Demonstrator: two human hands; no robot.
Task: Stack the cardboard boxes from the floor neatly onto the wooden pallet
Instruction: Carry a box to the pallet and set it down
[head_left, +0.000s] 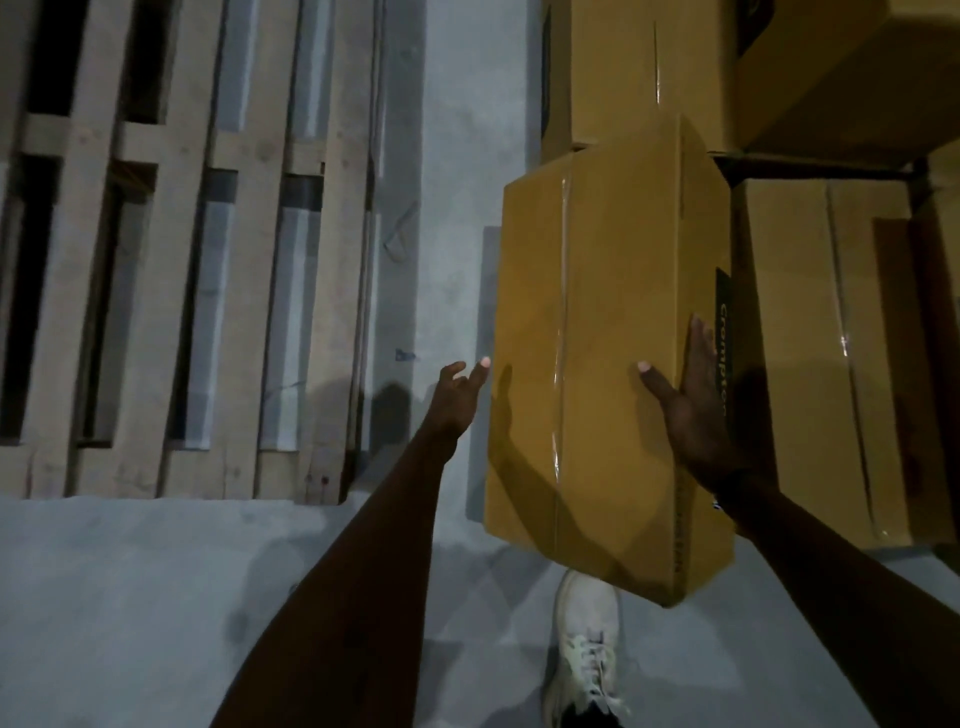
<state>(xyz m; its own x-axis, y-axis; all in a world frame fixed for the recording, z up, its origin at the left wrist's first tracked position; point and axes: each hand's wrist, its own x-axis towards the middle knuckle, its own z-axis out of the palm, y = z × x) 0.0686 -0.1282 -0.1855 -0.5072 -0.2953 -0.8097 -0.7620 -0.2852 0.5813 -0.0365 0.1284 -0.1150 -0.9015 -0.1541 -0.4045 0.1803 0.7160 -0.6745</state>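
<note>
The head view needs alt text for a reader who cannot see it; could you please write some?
A right hand grips the right edge of a taped cardboard box held above a concrete floor, while the open left hand reaches toward its left side. A bare wooden pallet lies left; more boxes stand right.

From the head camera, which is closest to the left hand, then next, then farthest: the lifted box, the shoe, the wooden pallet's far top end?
1. Lifted box, just right of the left hand.
2. Shoe, below, on the floor.
3. Pallet's far top end, upper left.
</note>
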